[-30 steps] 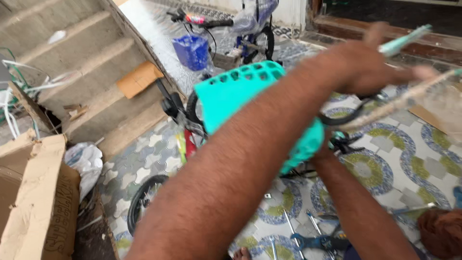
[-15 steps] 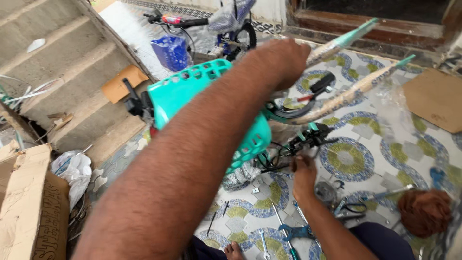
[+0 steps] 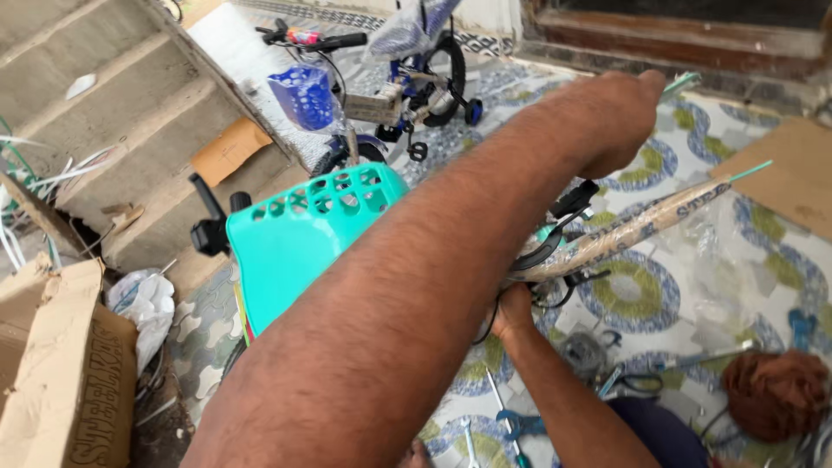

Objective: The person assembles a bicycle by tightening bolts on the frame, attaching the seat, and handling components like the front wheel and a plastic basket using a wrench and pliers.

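**Hands on a teal bicycle**

At the left lies a cardboard box [image 3: 52, 381] beside the steps. The teal basket [image 3: 303, 234] sits at the bicycle's front, centre-left. The left hand [image 3: 620, 117] reaches far across, curled around something teal that is mostly hidden. Lower, the right hand [image 3: 513, 310] grips the wrapped bicycle frame [image 3: 624, 234]. Scissors [image 3: 637, 381] lie on the patterned floor [image 3: 633, 295], right.

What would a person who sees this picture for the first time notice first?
The eye falls first on the long bare arm across the middle, ending in the left hand at the upper right. Under it sits a turquoise basket on a small bicycle, with the right hand low by the wrapped frame. Behind, near the steps, stands a blue bicycle.
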